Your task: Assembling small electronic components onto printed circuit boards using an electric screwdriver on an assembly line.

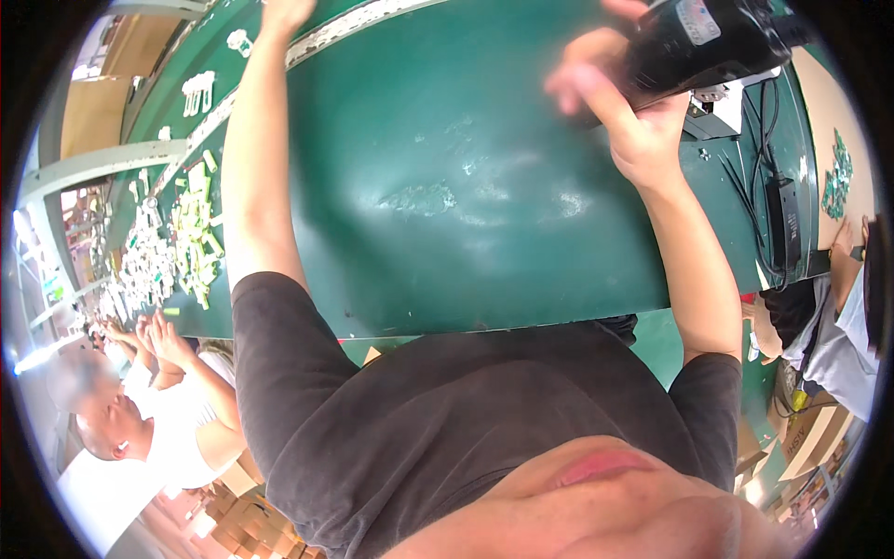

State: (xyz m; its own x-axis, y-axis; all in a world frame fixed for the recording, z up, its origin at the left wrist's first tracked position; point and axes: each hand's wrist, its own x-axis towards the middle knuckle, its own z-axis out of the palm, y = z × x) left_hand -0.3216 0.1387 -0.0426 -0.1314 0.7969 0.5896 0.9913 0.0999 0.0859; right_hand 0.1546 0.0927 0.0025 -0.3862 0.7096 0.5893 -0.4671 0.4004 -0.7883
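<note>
My right hand (643, 130) is raised over the right side of the green worktable (466, 252). It is closed around a bulky black device (703, 47) with a pale label, which lies tilted across the palm and hides part of the hand. Its fingertips are blurred. I cannot make out what kind of device it is. Stretched far forward, my left hand (291, 11) is cut off at the upper edge. Its fingers are out of sight, past the worn white rail (354, 23) along the table's far side.
Small white parts (197, 93) and a pile of yellow-green parts (196, 233) lie beyond the rail at left. A metal box (715, 112), cables and a black power strip (784, 224) are at right. Co-workers sit left and right; cartons (247, 522) stand below.
</note>
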